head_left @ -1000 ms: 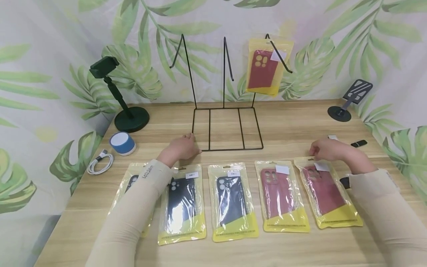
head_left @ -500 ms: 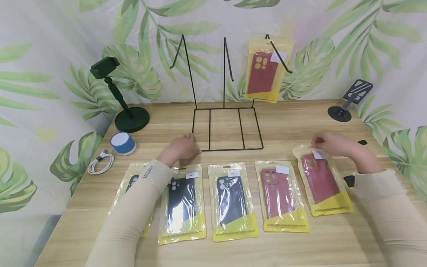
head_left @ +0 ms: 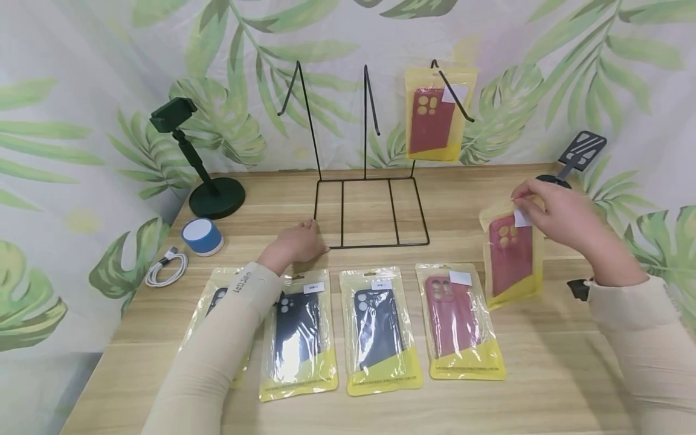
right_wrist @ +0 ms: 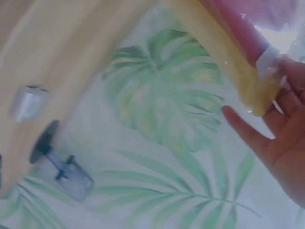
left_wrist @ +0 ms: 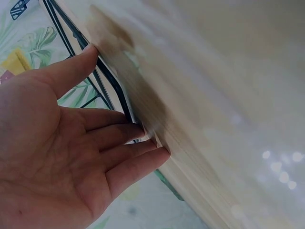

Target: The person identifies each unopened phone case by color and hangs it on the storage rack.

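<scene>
My right hand (head_left: 562, 214) pinches the top of a bagged red phone case (head_left: 511, 254), which hangs upright above the table at the right. In the right wrist view, the yellow edge of this packet meets the fingers. My left hand (head_left: 298, 244) rests at the front left corner of a black wire display rack (head_left: 380, 244). The left wrist view has the thumb and fairly straight fingers touching its base wire (left_wrist: 116, 81). Another bagged red phone case (head_left: 432, 121) hangs on the rack's right hook. A third red one (head_left: 454, 320) lies flat on the table.
Bagged dark phone cases (head_left: 377, 329) lie in a row along the front, one partly under the left sleeve. A green phone stand (head_left: 214, 196), a blue-and-white round speaker (head_left: 202, 235) and a coiled white cable (head_left: 165, 269) stand left. A dark stand (head_left: 582, 151) is at back right.
My right hand has lifted the rightmost bagged red phone case off the table, raising it toward the back and turning it upright. My left hand has stayed at the rack's corner.
</scene>
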`<state>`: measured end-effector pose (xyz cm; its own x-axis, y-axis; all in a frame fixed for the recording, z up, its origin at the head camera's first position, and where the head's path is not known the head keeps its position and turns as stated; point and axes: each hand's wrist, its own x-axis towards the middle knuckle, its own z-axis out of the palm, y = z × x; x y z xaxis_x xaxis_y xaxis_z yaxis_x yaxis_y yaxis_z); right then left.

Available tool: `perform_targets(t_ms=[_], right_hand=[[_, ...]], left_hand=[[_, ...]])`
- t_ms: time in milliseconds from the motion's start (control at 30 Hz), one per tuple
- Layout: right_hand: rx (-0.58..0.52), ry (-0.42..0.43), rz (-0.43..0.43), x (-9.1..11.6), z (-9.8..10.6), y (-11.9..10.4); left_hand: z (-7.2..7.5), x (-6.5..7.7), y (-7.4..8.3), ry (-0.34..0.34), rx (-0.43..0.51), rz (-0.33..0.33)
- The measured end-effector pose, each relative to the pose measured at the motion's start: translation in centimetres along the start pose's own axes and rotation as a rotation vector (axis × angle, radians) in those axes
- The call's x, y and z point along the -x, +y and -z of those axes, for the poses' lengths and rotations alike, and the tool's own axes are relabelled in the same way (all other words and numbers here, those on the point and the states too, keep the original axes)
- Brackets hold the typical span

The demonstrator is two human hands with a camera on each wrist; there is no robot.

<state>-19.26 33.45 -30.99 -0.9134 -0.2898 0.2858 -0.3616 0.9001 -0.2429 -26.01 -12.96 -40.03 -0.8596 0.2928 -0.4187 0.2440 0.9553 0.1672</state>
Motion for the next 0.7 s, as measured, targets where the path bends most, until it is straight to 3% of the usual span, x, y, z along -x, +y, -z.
perform_targets(t_ms=[233,333,533,700], right_hand=[[-0.087,0.274,0.416,-0.5,1.8,-1.4],[-0.111,0.375,0.504,-1.4,2.5,-2.2],[-0.164,0.581,0.409,-3.7,3.3,-4.8],[-0.170,0.621,0.335,-6.2,3.6,-6.7]], left_hand=[[-0.1,0.0,0.0,0.004,-0.003,-0.002],[-0.1,0.0,0.0,0.007,-0.002,-0.001],[-0.1,0.0,0.0,0.010,0.002,0.008],[-0.2,-0.1,0.1,0.012,-0.004,0.008]])
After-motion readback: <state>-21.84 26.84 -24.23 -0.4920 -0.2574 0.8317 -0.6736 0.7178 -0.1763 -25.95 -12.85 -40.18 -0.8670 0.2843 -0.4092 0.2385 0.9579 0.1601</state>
